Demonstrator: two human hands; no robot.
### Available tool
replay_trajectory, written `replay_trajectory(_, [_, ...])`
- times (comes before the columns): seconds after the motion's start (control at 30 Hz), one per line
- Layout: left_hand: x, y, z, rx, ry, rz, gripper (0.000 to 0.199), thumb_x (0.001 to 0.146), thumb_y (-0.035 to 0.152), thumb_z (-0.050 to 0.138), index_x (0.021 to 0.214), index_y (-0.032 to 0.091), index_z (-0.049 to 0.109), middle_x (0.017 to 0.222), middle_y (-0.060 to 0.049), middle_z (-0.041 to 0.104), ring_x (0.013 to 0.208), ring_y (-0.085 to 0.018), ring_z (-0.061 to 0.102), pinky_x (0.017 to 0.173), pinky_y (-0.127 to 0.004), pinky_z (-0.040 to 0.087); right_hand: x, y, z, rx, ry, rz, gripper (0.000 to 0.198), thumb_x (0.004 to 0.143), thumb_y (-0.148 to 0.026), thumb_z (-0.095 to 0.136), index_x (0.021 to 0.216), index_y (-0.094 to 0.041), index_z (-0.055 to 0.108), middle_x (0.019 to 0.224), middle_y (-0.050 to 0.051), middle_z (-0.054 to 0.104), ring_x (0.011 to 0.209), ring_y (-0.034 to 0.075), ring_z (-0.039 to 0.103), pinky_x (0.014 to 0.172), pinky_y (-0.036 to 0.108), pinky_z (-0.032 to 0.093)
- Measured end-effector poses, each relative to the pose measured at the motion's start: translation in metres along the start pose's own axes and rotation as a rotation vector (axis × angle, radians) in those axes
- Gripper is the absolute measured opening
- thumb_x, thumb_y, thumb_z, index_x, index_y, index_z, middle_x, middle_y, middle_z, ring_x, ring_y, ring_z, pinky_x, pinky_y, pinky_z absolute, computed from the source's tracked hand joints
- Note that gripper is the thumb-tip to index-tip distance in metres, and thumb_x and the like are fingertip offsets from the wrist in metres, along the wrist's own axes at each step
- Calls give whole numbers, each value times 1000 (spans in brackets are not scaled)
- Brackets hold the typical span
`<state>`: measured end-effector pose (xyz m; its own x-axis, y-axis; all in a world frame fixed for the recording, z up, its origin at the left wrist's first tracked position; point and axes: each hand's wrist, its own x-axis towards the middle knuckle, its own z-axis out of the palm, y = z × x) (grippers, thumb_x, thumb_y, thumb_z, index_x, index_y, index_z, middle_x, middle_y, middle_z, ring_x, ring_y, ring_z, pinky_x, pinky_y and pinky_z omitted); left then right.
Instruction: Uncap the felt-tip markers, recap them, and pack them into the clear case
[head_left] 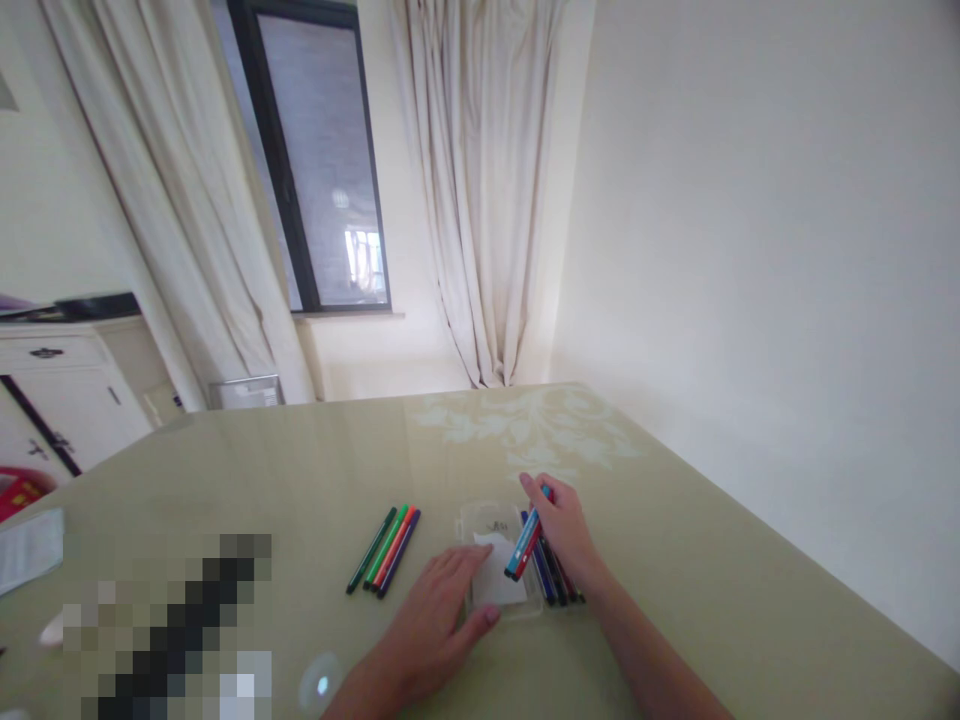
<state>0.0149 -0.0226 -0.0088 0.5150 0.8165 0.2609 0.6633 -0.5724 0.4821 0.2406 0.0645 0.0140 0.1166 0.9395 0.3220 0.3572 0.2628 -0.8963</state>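
My right hand [564, 520] is closed around two felt-tip pens, one light blue [525, 535] and one red [531, 548], held at a slant over a clear plastic case [534, 606]. Under that hand, several dark pens [551, 578] lie side by side, partly hidden. My left hand [444, 610] rests with thumb and fingers apart at the case's left side, fingertips at a white paper [496, 575] in it. Left of this hand, a row of several pens lies on the table, among them a dark green pen [372, 550] and an orange pen [396, 548].
The pale green table [300, 480] has a glossy top with a leaf pattern at its far end. A wall [765, 250] runs along its right side. A blurred-out patch [180, 630] covers the near left. Beyond stand a white cabinet [67, 380] and curtains [487, 180].
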Motion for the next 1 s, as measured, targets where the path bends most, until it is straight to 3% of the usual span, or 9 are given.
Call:
replay_trajectory(0.07, [0, 2, -1, 1, 104, -8, 55, 103, 51, 43, 152, 26, 39, 151, -10, 54, 138, -26, 49, 116, -46, 41, -9, -8, 8, 26, -39, 4, 50, 91, -63, 56, 63, -22, 48, 52, -6, 46, 50, 13, 47, 52, 24, 38])
replay_trajectory(0.17, [3, 4, 3, 83, 229, -27, 55, 102, 51, 46, 150, 24, 40, 142, -13, 60, 130, -28, 57, 111, -47, 46, -30, -21, 26, 123, -222, 57, 44, 92, -63, 56, 74, -23, 54, 52, -6, 51, 45, 13, 51, 47, 24, 39])
replay_trajectory(0.27, [6, -2, 13, 224, 257, -41, 47, 104, 46, 43, 144, 22, 46, 125, -13, 70, 112, -28, 67, 99, -45, 53, -47, -30, 41, 159, -334, -14, 38, 94, -57, 57, 81, -22, 59, 65, -2, 62, 59, 15, 61, 55, 24, 46])
replay_trajectory(0.37, [10, -14, 18, 312, 225, -54, 41, 108, 35, 32, 145, 20, 45, 123, -13, 71, 103, -25, 71, 89, -38, 56, -46, -30, 41, 197, -356, -53, 35, 97, -54, 53, 86, -22, 61, 76, 0, 67, 70, 17, 64, 65, 26, 50])
replay_trajectory(0.47, [10, -27, 3, 407, 230, -198, 42, 108, 28, 28, 146, 19, 43, 128, -14, 69, 107, -24, 70, 91, -37, 55, -27, -19, 25, 199, -240, -22, 37, 99, -54, 45, 92, -22, 62, 88, 4, 71, 76, 18, 66, 70, 28, 51])
replay_trajectory(0.6, [4, -42, -33, 560, 255, -576, 39, 106, 24, 26, 131, 14, 54, 111, -14, 72, 98, -26, 71, 86, -38, 53, 1, 3, -3, -180, -70, -46, 46, 102, -54, 36, 81, -22, 62, 84, 5, 71, 79, 21, 64, 73, 31, 45])
replay_trajectory(0.73, [-8, -59, -52, 675, 211, -776, 33, 103, 19, 29, 112, 12, 60, 101, -14, 69, 94, -25, 69, 83, -36, 51, 7, 20, -8, -515, -125, -96, 47, 104, -46, 35, 72, -22, 60, 79, 7, 69, 80, 22, 62, 76, 32, 41])
replay_trajectory(0.87, [-15, -72, -51, 692, 190, -790, 30, 101, 18, 33, 110, 11, 60, 103, -15, 67, 97, -26, 68, 85, -35, 50, 1, 23, 1, -702, -170, -206, 42, 104, -40, 41, 72, -22, 62, 79, 7, 68, 83, 23, 60, 78, 33, 39])
replay_trajectory(1.0, [-17, -77, -48, 682, 219, -753, 33, 102, 24, 32, 112, 10, 61, 108, -16, 66, 100, -26, 65, 88, -37, 49, -1, 22, 4, -742, -183, -251, 36, 102, -37, 48, 74, -22, 65, 80, 7, 68, 83, 23, 59, 78, 33, 38])
